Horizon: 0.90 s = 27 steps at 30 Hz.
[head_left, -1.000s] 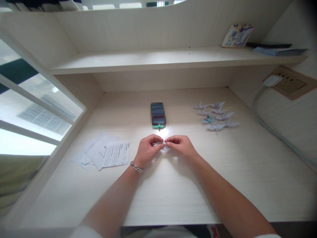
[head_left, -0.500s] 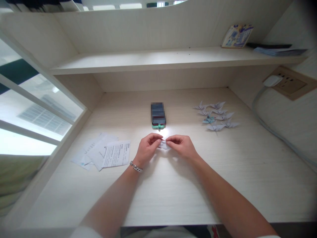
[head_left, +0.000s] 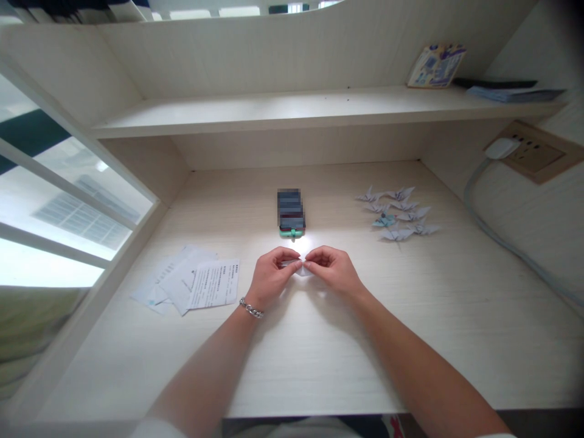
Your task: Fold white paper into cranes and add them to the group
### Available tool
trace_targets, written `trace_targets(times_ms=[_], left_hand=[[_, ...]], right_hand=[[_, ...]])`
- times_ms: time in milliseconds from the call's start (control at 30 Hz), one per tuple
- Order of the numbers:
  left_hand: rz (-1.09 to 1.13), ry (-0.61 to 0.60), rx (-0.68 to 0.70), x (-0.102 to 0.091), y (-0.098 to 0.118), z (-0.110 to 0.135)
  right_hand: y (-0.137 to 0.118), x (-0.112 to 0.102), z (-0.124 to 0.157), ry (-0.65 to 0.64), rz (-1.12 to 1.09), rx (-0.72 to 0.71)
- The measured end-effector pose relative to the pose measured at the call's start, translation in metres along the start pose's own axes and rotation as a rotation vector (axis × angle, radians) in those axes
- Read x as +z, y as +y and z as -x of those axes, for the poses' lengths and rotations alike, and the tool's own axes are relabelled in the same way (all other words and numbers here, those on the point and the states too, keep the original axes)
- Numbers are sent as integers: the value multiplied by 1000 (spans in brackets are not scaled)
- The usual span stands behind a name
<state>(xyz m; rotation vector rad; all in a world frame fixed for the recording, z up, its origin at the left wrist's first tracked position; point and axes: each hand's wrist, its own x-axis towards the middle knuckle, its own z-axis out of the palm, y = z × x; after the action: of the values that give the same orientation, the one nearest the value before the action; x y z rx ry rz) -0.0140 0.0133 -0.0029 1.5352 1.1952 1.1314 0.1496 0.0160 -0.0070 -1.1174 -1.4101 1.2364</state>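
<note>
Between my two hands is a small piece of folded white paper [head_left: 303,271], largely covered by the fingers. My left hand [head_left: 272,272], with a chain bracelet [head_left: 250,308] at the wrist, pinches its left side between thumb and fingers. The right side is pinched by my right hand [head_left: 335,269], and both thumb tips meet near the paper's middle. Just beyond the hands lies a phone [head_left: 291,210] with a green lower edge. Off to the right, several folded paper cranes [head_left: 398,233] sit in a group, most white and one bluish.
Loose printed sheets [head_left: 214,285] overlap on the desk [head_left: 314,365] at left. A shelf [head_left: 255,109] spans the back, bearing a small box [head_left: 437,66] and flat booklets [head_left: 515,94]. A white plug [head_left: 502,148] with a grey cable [head_left: 506,243] hangs along the right wall.
My thumbs have come closer together over the folded paper, and my right fingers have shifted slightly. More paper shows beneath my left fingers. The phone, cranes and sheets stay where they were.
</note>
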Motion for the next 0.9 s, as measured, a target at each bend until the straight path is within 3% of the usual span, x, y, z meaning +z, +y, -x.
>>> trace_targets(times_ms=[200, 600, 900], left_hand=[[38, -1, -28, -1, -2, -1], [24, 127, 25, 2, 3, 1], [45, 120, 16, 3, 4, 2]], right_hand=[[0, 0, 0, -1, 2, 8], [0, 1, 0, 13, -47, 13], [1, 0, -1, 35, -68, 30]])
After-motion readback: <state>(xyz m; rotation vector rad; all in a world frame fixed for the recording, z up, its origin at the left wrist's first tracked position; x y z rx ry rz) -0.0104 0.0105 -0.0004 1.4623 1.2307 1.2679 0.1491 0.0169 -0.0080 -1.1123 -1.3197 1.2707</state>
